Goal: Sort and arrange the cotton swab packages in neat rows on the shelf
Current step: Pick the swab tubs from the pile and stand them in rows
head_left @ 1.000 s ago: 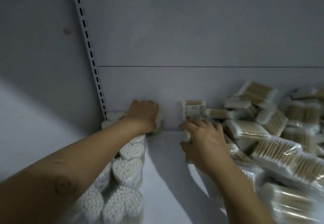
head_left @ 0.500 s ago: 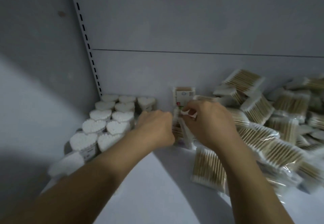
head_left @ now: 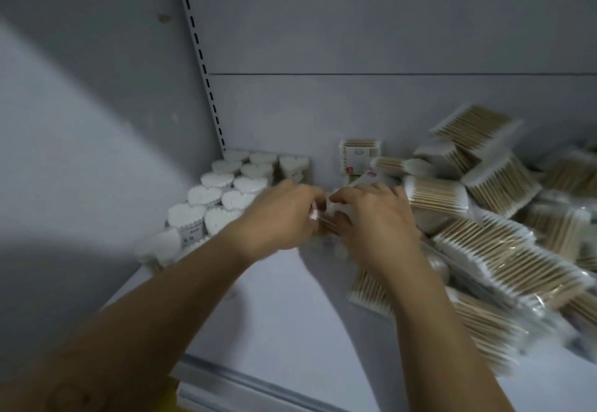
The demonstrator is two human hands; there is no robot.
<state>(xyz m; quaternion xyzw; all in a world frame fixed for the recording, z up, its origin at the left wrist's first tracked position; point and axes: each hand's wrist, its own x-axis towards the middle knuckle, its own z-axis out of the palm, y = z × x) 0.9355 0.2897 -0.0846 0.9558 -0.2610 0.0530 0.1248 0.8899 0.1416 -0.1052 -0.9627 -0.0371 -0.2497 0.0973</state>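
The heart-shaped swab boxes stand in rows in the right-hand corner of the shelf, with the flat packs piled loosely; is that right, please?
Not quite: the head view shows the heart-shaped swab boxes standing in rows in the left-hand corner of the shelf, with the flat packs piled loosely.

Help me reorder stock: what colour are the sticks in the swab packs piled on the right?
The swab packs hold light tan sticks; head view.

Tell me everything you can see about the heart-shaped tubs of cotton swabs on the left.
The heart-shaped tubs stand upright on the white shelf, packed with white cotton tips. Their walls look like clear plastic; one near the front carries a pale label. They sit touching in two rows running out from the back left corner, with one extra tub at the back. The nearest are blurred.
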